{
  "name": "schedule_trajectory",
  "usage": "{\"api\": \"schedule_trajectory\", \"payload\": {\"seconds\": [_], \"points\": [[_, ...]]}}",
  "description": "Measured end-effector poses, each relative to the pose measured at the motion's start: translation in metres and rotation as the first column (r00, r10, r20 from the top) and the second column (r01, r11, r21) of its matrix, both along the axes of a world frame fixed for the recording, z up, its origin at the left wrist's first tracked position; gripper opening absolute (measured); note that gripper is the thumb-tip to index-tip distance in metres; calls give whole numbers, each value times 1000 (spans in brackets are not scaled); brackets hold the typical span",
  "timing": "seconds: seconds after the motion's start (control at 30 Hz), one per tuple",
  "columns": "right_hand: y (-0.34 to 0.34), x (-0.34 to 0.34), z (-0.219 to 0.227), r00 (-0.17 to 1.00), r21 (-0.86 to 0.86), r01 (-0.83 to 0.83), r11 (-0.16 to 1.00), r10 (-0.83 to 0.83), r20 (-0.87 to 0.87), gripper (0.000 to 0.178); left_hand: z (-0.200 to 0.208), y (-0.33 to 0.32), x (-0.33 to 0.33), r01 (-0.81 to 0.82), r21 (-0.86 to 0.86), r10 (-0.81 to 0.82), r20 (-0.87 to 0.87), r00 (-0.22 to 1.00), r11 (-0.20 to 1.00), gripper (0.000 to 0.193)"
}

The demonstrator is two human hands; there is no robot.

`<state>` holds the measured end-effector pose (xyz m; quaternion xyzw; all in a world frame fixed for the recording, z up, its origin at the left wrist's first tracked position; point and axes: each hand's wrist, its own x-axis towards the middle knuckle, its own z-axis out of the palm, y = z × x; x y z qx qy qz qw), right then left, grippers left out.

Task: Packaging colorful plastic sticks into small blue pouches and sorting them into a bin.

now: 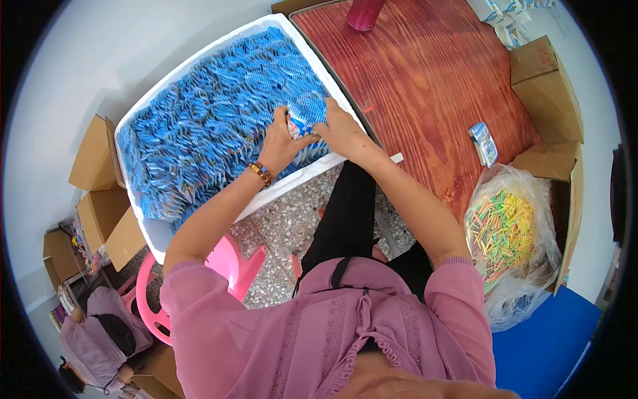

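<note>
Left hand (282,145) and right hand (340,132), fingers curled in, grasp small blue-and-white printed packets (301,127) between them, at the right end of a large white rectangular foam box (287,188) filled with similar packets. Red wood-grain table (425,86) adjoins box, bearing small blue-and-white pack (484,143).
</note>
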<state>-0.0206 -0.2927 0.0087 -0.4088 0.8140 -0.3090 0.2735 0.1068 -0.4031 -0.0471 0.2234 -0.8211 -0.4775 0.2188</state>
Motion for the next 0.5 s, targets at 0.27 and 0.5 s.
{"api": "schedule_trajectory", "payload": {"seconds": [0.27, 0.5], "points": [[-13, 4, -32, 969, 70, -59, 996, 74, -235, 58, -30, 0, -5, 2, -214, 2, 18, 1000, 977, 84], [0, 18, -24, 769, -52, -125, 991, 64, -636, 52, -43, -1, -10, -23, -397, -20, -104, 994, 918, 87]]}}
